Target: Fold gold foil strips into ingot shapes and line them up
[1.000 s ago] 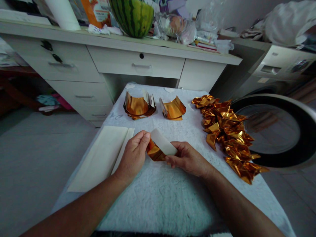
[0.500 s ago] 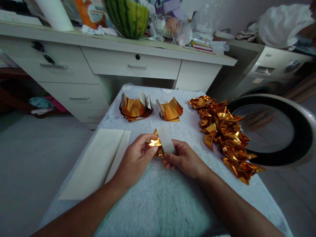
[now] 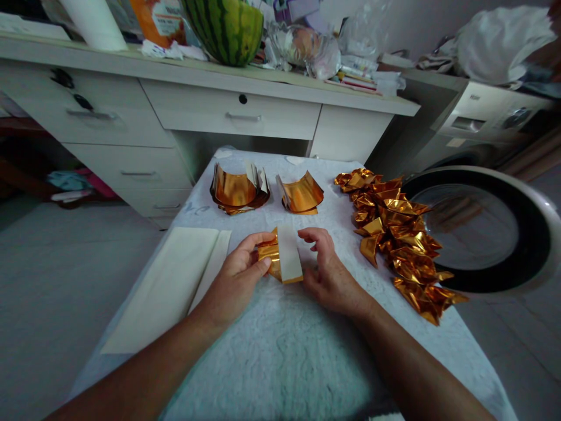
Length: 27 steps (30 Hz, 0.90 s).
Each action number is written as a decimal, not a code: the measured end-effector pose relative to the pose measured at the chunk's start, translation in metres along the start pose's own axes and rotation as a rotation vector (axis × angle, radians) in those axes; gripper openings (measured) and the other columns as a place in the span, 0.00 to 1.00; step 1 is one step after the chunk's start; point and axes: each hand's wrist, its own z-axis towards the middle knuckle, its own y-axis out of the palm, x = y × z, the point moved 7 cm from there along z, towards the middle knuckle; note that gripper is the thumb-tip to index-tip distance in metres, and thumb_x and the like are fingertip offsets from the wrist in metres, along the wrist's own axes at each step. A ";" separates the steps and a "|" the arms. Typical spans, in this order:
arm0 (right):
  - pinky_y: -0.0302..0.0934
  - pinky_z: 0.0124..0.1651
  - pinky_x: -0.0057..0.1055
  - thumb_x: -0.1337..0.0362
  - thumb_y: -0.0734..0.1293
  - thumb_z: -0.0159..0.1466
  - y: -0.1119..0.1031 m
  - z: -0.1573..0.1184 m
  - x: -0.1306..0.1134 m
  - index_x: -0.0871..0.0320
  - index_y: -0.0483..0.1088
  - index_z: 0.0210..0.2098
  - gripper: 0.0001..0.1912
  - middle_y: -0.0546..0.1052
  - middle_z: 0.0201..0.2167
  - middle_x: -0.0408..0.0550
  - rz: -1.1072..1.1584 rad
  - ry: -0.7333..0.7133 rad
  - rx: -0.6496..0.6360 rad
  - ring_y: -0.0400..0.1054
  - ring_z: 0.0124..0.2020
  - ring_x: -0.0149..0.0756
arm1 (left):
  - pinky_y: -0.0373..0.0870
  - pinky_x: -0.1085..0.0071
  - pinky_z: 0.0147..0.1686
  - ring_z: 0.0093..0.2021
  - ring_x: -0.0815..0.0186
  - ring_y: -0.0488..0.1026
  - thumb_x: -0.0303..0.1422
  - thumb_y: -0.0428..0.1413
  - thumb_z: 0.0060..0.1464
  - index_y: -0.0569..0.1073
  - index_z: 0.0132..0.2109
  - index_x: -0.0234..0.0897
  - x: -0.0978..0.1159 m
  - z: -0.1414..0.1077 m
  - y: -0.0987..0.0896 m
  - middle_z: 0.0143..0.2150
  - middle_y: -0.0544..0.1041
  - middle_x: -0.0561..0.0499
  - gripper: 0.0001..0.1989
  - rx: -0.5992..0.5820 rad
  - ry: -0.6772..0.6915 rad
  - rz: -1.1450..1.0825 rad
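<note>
Between thumb and fingers, my left hand (image 3: 243, 270) pinches a partly folded sheet of gold foil paper (image 3: 269, 252) above the middle of the table. A pale strip (image 3: 289, 254), perhaps the paper's plain back, covers its right side. Just right of it, my right hand (image 3: 328, 269) has its fingers bent and apart, with nothing seen in them. Beyond the hands stand two stacks of curved gold sheets, a thicker left stack (image 3: 236, 190) and a thinner right stack (image 3: 303, 193). Folded gold foil pieces (image 3: 394, 228) lie heaped along the table's right side.
Cream paper sheets (image 3: 164, 280) lie at the left on the cloth-covered table (image 3: 263, 362). An open washing machine door (image 3: 482, 228) reaches close to the right edge. Behind is a white desk (image 3: 280, 108) bearing a cut watermelon (image 3: 223, 29) and clutter.
My right hand has let go of the foil paper and moved slightly right, its fingers opening. The foil has turned more upright and shows a flatter gold face. My left hand still holds it.
</note>
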 end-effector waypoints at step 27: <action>0.51 0.52 0.39 0.70 0.68 0.64 0.032 0.000 -0.006 0.53 0.76 0.37 0.06 0.75 0.38 0.44 -0.154 -0.056 -0.309 0.65 0.45 0.37 | 0.67 0.53 0.52 0.50 0.54 0.66 0.23 0.51 0.58 0.71 0.54 0.38 0.006 -0.003 0.009 0.51 0.70 0.44 0.18 -0.054 0.387 1.152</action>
